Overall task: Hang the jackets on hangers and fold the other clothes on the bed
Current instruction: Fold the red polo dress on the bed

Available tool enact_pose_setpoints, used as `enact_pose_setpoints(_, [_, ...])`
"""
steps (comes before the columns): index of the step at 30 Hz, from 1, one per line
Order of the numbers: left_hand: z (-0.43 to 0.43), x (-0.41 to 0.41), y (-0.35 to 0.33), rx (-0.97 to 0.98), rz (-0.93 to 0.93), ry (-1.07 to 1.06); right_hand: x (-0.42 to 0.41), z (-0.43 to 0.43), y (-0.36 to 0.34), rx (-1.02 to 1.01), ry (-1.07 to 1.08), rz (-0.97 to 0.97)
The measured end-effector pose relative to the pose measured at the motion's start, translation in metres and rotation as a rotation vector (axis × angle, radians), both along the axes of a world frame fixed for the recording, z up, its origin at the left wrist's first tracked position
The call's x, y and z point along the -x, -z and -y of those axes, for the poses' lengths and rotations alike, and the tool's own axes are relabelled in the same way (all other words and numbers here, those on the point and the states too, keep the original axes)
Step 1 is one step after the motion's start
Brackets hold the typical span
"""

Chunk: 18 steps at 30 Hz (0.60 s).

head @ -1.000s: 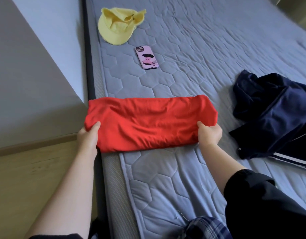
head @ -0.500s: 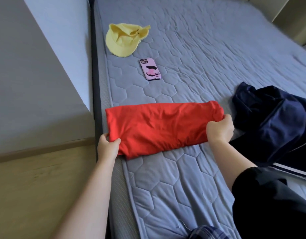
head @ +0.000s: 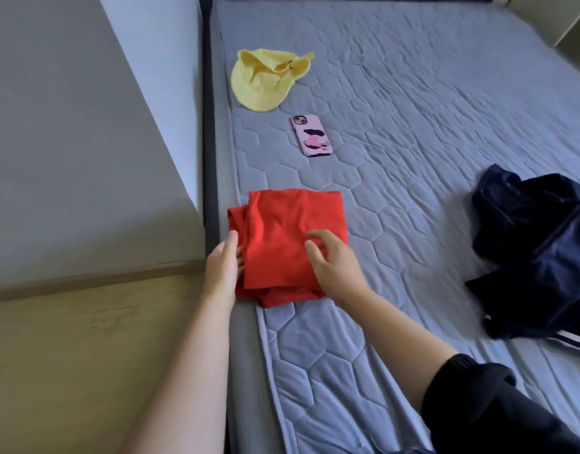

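A red garment [head: 288,234] lies folded into a small, roughly square stack at the left edge of the grey quilted mattress [head: 413,126]. My left hand [head: 224,263] lies flat against the stack's left side, fingers straight. My right hand [head: 334,260] rests on top of the stack's right half with loosely bent fingers, holding nothing. A crumpled dark navy jacket [head: 540,244] with a white stripe lies on the mattress at the right, well apart from both hands.
A yellow cap [head: 265,80] and a phone in a pink case [head: 312,135] lie farther up the mattress. A grey wall and a wooden floor [head: 69,355] border the bed on the left. Bare mattress stretches between the red stack and the jacket.
The long red roll has been folded in half: my right hand carried its right end over to the left. Both hands released their grip and now rest on the stack.
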<state>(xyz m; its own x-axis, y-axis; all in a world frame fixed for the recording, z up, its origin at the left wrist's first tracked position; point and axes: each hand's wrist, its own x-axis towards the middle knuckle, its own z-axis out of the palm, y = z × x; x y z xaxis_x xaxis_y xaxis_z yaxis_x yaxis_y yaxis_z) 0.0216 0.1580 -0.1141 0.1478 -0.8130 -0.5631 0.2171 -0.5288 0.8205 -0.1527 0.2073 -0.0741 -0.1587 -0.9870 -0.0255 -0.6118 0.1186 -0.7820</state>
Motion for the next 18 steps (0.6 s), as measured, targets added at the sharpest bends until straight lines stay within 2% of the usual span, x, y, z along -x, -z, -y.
enact_pose_setpoints(2, [0.004,-0.001,0.001,0.063,0.222,0.079,0.011,-0.001,0.012,0.01,0.085,-0.082])
enact_pose_setpoints(5, [0.004,0.001,-0.003,0.075,0.678,0.233,0.021,-0.002,0.027,-0.056,0.138,-0.183])
enact_pose_setpoints(8, [-0.003,0.012,-0.01,0.075,0.92,0.365,0.024,-0.002,0.036,-0.188,0.168,0.007])
enact_pose_setpoints(10, [-0.001,0.018,-0.018,0.151,0.929,0.372,0.025,-0.002,0.042,-0.209,0.164,0.04])
enact_pose_setpoints(13, [0.004,0.026,-0.029,0.294,0.785,0.358,0.028,-0.003,0.048,-0.221,0.175,0.028])
enact_pose_setpoints(16, [0.003,0.025,-0.02,0.147,0.55,0.402,0.031,-0.003,0.052,-0.245,0.158,0.005])
enact_pose_setpoints(18, [0.0,0.021,-0.01,0.067,0.352,0.292,0.031,-0.002,0.053,-0.246,0.142,-0.005])
